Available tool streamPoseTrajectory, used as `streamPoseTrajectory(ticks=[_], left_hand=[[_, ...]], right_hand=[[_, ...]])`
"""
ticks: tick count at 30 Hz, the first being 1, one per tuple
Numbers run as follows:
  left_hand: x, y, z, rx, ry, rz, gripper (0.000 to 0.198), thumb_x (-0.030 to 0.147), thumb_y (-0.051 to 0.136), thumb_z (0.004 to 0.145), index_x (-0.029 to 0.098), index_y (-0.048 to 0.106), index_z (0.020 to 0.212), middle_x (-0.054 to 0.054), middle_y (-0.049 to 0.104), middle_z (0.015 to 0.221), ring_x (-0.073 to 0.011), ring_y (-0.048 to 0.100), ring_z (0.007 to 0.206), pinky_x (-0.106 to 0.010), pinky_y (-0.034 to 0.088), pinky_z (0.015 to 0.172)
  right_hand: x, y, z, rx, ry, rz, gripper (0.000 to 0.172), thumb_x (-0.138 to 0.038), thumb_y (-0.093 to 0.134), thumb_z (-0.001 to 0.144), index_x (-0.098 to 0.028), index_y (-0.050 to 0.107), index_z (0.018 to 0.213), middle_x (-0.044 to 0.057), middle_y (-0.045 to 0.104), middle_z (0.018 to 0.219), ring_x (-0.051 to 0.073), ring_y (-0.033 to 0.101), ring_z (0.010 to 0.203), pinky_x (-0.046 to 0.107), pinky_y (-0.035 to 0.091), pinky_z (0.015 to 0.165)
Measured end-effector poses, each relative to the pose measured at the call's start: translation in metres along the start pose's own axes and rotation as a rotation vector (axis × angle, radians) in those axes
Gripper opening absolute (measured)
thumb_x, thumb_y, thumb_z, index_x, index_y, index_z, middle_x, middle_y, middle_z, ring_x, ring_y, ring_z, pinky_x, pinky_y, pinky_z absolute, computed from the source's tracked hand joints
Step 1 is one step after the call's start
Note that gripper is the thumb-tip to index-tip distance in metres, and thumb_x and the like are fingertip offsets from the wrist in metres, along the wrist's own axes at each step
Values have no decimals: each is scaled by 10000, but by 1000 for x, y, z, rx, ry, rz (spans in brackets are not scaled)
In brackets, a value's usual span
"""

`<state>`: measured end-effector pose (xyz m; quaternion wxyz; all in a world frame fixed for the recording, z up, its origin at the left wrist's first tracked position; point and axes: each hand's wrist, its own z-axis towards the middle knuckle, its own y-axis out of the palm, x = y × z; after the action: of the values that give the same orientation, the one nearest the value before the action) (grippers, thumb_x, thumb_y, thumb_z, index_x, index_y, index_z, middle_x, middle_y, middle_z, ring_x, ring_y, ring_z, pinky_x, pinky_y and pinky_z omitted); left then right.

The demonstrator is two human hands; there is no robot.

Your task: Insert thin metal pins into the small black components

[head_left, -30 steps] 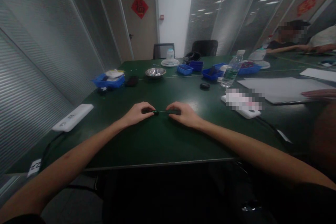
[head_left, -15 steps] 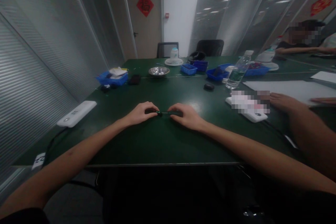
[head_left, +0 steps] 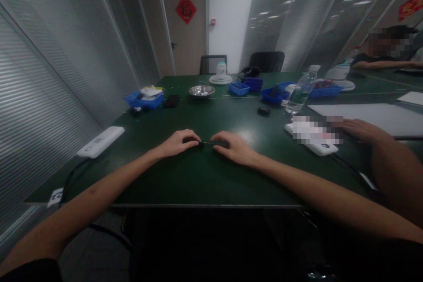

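My left hand [head_left: 178,143] is closed in a pinch over the green table, its fingertips on a small dark part [head_left: 201,144] whose kind I cannot make out. Opposite it, my right hand [head_left: 235,147] wraps its fingers round the dark handle of a screwdriver [head_left: 220,143]. The screwdriver lies level, and its thin metal shaft points left at the small part. Whether the tip touches the part is too small to tell.
White power banks lie left [head_left: 101,142] and right [head_left: 310,139], with cables. Behind are a metal bowl [head_left: 201,92], a blue tray [head_left: 145,100], a black mouse [head_left: 263,110] and a water bottle [head_left: 302,90]. Another person's hand [head_left: 363,131] rests at the right.
The camera view has shifted slightly, so the background sits a little further right and lower. Both hands keep their holds on the small part and the screwdriver.
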<state>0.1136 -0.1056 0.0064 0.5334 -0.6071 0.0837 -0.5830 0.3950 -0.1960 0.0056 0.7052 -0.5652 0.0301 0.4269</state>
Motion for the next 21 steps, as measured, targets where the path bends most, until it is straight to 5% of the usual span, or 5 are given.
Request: streamPoseTrajectory(ticks=[21], left_hand=[[14,8,2,-68,66,-26,252,374,634,1004,178,730,1132,-71,674,1025,-199,635,927,-325,498,825]], right_hand=[[-9,0,0,-85,-40,-52,258,-336,600,1023,-247,653,1260,58,680,1186,216,659,1049,366,520,858]])
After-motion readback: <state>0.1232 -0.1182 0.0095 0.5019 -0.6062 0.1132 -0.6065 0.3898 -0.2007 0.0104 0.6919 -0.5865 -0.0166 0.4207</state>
